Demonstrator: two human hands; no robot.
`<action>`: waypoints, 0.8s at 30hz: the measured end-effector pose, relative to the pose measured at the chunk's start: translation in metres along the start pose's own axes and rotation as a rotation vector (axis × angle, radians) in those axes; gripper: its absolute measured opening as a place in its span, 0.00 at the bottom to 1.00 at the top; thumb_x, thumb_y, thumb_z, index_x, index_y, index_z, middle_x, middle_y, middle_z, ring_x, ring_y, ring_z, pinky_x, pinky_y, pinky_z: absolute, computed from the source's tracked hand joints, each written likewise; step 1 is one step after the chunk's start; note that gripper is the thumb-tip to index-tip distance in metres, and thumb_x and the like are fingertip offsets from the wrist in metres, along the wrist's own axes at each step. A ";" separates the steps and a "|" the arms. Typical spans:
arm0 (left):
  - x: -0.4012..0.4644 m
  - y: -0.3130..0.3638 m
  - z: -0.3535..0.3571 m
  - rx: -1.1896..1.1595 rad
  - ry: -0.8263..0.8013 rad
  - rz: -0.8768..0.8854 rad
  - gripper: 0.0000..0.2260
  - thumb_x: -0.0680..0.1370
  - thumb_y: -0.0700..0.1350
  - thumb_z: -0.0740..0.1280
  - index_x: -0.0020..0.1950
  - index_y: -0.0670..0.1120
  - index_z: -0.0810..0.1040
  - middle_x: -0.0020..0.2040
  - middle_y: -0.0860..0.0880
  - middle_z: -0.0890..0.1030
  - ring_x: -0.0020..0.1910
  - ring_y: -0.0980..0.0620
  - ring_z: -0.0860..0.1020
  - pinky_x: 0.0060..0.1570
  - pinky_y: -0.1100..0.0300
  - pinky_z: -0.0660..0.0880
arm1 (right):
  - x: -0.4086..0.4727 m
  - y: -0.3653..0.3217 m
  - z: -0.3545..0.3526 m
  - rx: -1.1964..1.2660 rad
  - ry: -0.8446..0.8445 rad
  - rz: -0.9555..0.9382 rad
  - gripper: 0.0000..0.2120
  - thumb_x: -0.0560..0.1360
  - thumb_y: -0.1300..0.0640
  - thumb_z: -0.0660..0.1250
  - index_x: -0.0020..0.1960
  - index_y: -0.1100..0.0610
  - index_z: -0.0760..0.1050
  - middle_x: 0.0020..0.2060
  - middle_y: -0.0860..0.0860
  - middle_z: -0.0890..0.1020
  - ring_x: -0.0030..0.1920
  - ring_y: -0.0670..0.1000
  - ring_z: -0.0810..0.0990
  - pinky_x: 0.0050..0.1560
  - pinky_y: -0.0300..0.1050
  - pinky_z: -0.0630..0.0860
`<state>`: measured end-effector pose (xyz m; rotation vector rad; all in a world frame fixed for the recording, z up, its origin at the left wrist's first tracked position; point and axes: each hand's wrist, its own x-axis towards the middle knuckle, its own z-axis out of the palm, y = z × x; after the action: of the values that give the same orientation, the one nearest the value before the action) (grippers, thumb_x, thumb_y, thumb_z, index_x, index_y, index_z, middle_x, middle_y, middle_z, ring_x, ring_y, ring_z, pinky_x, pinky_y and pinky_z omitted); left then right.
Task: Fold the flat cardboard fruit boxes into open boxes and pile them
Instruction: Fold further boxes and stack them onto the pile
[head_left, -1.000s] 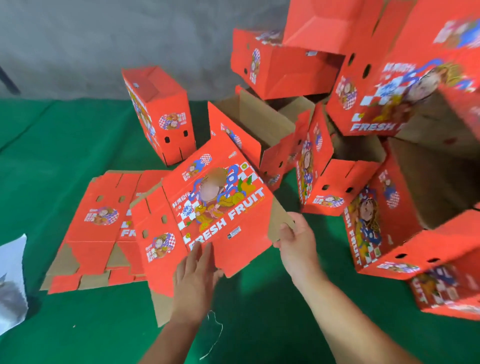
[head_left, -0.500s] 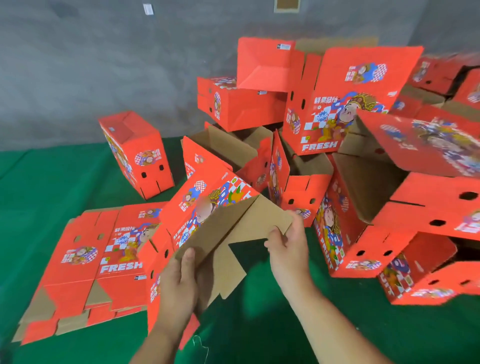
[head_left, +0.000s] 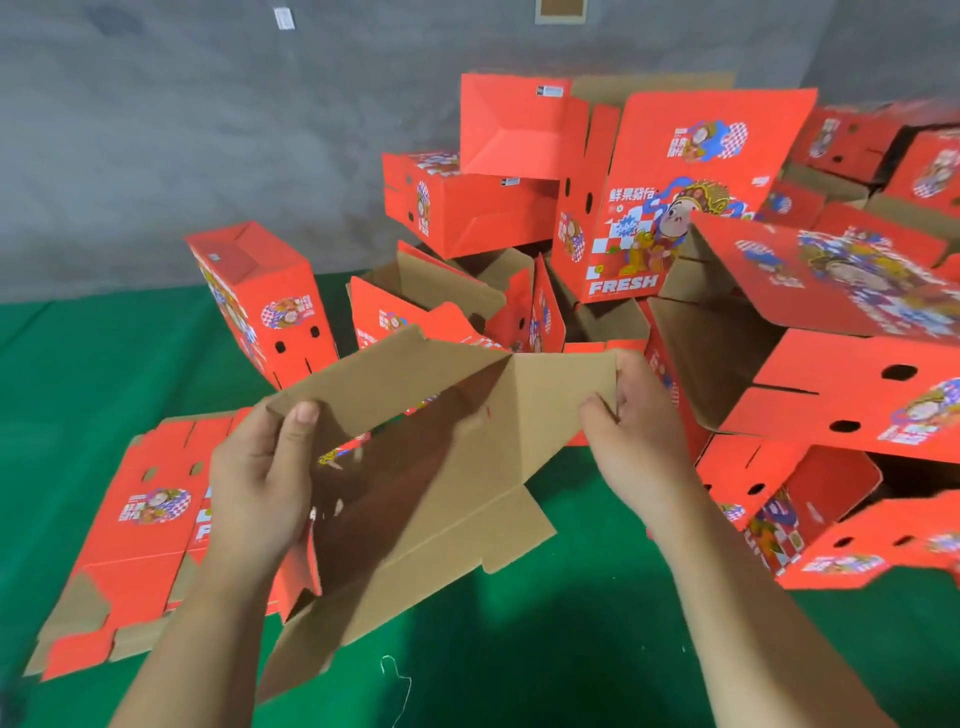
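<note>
Both hands, left hand (head_left: 260, 483) and right hand (head_left: 636, 441), grip the half-opened brown-inside red cardboard box (head_left: 431, 467) above the green worktop (head_left: 571, 649), flat red blanks (head_left: 150, 519) lying left, a jumbled pile of folded red boxes (head_left: 675, 218) crowding behind.

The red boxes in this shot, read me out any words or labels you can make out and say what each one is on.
"FRESH": white letters on the upright box in the pile.
"鲜果易拾": above it on that same face, small, reading uncertain.
"F": cut-off white letter on the flat boxes, left.
Barcode sticker on the top box: too small to read.
</note>
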<state>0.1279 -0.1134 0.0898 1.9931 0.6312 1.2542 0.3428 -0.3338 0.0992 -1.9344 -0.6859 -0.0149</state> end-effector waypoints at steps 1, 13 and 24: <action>0.006 -0.001 -0.003 -0.029 0.001 -0.014 0.18 0.85 0.41 0.64 0.44 0.63 0.79 0.39 0.69 0.81 0.37 0.73 0.76 0.37 0.79 0.69 | 0.003 -0.007 -0.006 0.010 -0.022 -0.019 0.14 0.75 0.59 0.61 0.52 0.40 0.71 0.46 0.41 0.81 0.46 0.39 0.80 0.43 0.38 0.76; 0.049 -0.012 0.038 -0.274 -0.309 -0.451 0.11 0.84 0.49 0.66 0.46 0.53 0.86 0.38 0.53 0.85 0.36 0.54 0.80 0.39 0.57 0.78 | 0.026 -0.015 -0.045 -0.175 -0.041 0.087 0.16 0.72 0.56 0.66 0.59 0.49 0.73 0.48 0.47 0.81 0.51 0.53 0.81 0.53 0.54 0.78; 0.072 -0.033 0.078 -0.227 -0.696 -0.554 0.14 0.81 0.56 0.66 0.44 0.48 0.82 0.35 0.37 0.74 0.32 0.42 0.70 0.29 0.45 0.66 | 0.003 0.041 -0.045 -0.068 0.085 0.004 0.30 0.73 0.53 0.58 0.73 0.35 0.64 0.43 0.45 0.82 0.37 0.43 0.77 0.44 0.49 0.75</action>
<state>0.2276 -0.0641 0.0824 1.7306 0.5888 0.2535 0.3772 -0.3826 0.0873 -1.9880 -0.6322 -0.1182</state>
